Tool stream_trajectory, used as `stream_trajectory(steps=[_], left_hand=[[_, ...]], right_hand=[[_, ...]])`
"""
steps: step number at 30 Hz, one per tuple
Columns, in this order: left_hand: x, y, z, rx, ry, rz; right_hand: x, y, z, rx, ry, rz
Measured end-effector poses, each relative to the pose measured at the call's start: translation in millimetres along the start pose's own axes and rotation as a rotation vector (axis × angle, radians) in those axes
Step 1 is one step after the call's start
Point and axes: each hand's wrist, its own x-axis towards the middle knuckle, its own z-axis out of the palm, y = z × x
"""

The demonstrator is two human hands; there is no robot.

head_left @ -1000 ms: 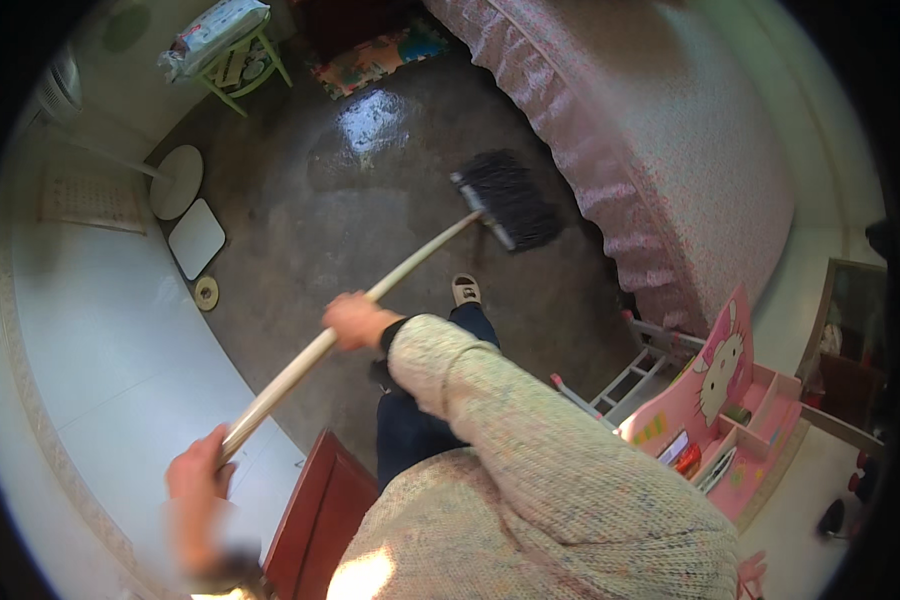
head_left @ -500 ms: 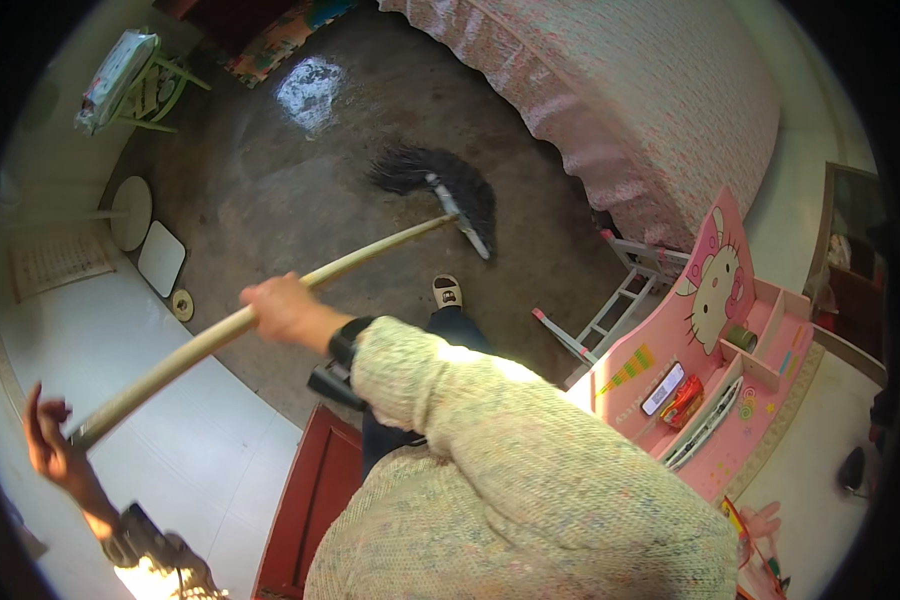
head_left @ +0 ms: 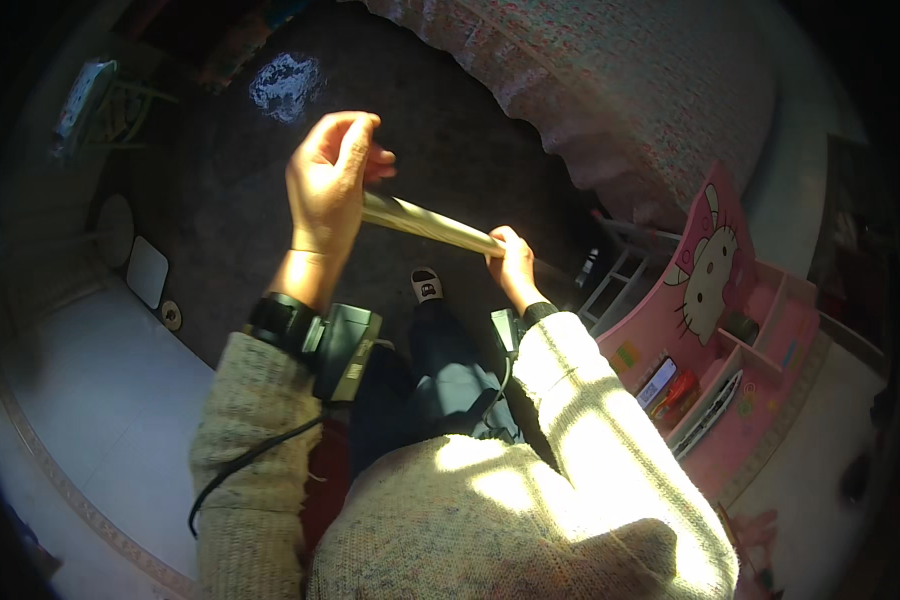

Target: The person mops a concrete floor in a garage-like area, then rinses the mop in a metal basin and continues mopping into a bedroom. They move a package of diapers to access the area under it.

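A wooden broom handle (head_left: 432,224) slants across in front of me, dropping toward the right. My right hand (head_left: 511,262) is closed round it lower down. The inner side of my left hand (head_left: 328,185) meets the handle's top end; its fingers curl in, partly above the wood, and the contact is partly hidden. Beyond my right hand the shaft fades into shadow. A pale strip (head_left: 588,267) beside the ladder looks like the broom head's binding; the dark bristles cannot be made out. Both wrists carry black bands, with a box-shaped device (head_left: 348,350) near the left one.
A metal stepladder (head_left: 622,275) stands by the pink desk (head_left: 660,320), which holds a phone (head_left: 656,383). The ruffled bed (head_left: 660,90) borders the far right. At left are a white surface (head_left: 100,370), a square board (head_left: 147,271) and a green chair (head_left: 120,110). My slippered foot (head_left: 427,288) is below.
The broom has swung from the middle floor to the right, and its handle now slopes the other way. My left hand rose from the lower left, its fingers curling; the right shifted right. The view darkened.
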Motion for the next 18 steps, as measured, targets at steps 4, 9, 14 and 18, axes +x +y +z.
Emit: stream_trajectory(steps=[4,9,14,18], left_hand=[[-39.5,-34.4,5.2,-0.371,-0.16,-0.539],[-67.4,-12.4,-70.1,-0.418,-0.04,-0.428],[-111.9,69.7,-179.4,-0.365,0.202,-0.117],[-185.2,128.8,-253.9,-0.242,0.47,0.135]], right_hand=[[-11.0,35.5,-38.3,-0.81,0.135,-0.271],[-37.3,17.8,16.8,-1.116,-0.013,-0.453],[-81.0,-48.6,143.7,-1.097,-0.479,-0.639],[-145.9,-74.5,257.2,-1.124,-0.729,-0.742]])
